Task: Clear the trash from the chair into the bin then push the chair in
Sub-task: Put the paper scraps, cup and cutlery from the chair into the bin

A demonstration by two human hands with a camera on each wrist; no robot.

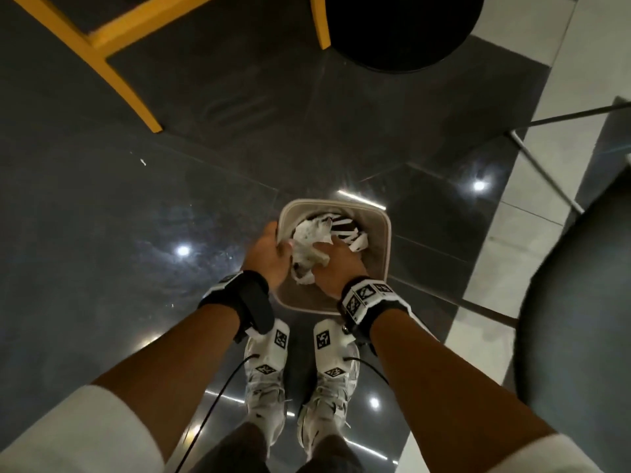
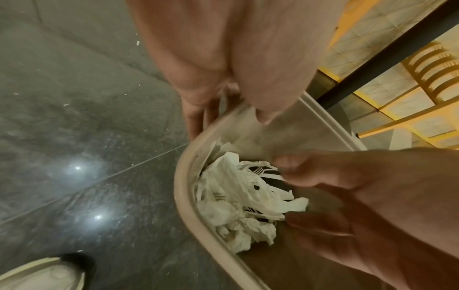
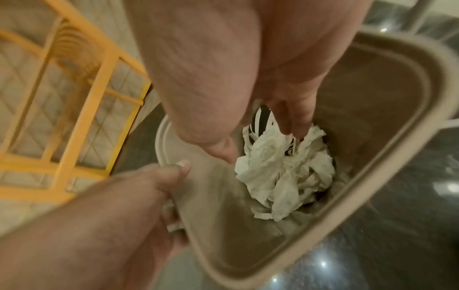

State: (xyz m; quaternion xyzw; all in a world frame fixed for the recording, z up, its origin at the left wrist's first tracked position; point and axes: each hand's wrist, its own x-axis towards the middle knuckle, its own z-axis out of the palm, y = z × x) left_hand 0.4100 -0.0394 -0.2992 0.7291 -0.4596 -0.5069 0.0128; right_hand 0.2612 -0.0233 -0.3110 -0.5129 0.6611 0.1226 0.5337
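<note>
While the left hand (image 1: 268, 249) grips the bin (image 1: 382, 240) rim at 9 o'clock, likely steadying it, the right hand (image 1: 336, 268) reaches inside, fingers loosely extended onto the crumpled trash (image 1: 312, 242); a pinch can't be confirmed. Yellow chair (image 1: 112, 32) stands at 11 o'clock, not yet pushed in.

Glossy dark floor tiles (image 1: 102, 233) reflect ceiling lights; a round black table base (image 1: 403, 29) stands nearby, and white sneakers (image 1: 266, 387) bear tag markers.

Glossy dark tiled floor (image 1: 136, 206) mirrors ceiling lights, pale tile strip (image 1: 532, 206) right, round black table base (image 1: 403, 29).
</note>
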